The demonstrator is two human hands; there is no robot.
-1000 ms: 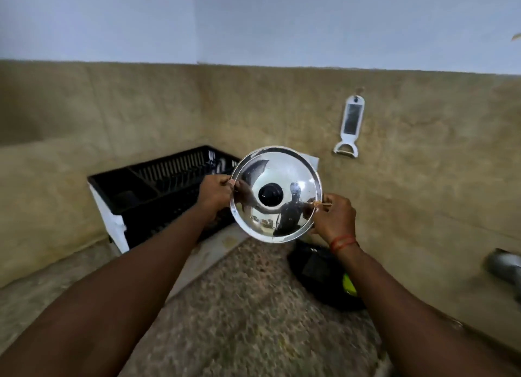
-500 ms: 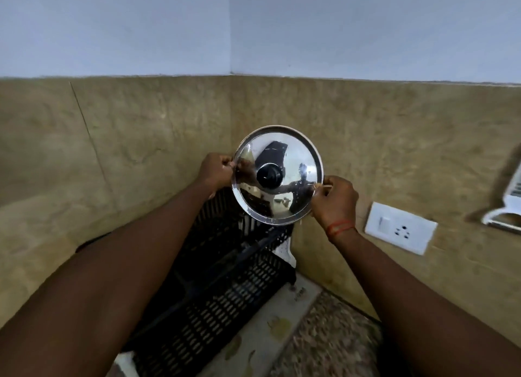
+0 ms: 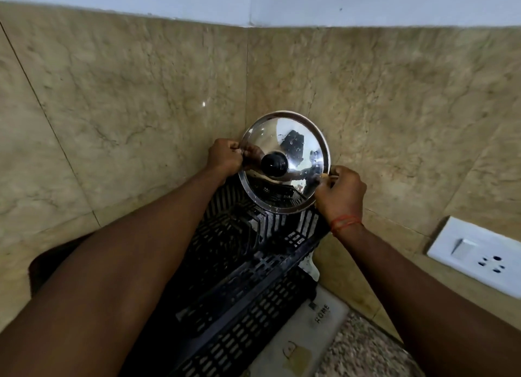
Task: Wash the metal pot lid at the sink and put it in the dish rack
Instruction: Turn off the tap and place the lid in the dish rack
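The shiny metal pot lid (image 3: 298, 151) with a black knob is wet with droplets and tilted upright, its knob side facing me. It hangs over the far end of the black slotted dish rack (image 3: 248, 286), close to the wall corner. My left hand (image 3: 225, 158) pinches its left rim. My right hand (image 3: 339, 191), with a red thread at the wrist, pinches its lower right rim. The lid's lower edge sits at about the rack's far wall; whether they touch is unclear.
Beige marble wall tiles meet in a corner right behind the lid. A white switch and socket plate (image 3: 479, 258) is on the right wall. A white mat (image 3: 304, 340) lies under the rack on the speckled counter (image 3: 363, 354).
Both hands have carried the lid further left and deeper toward the corner, lowering it over the rack's far end. My view has followed and tipped down over the rack.
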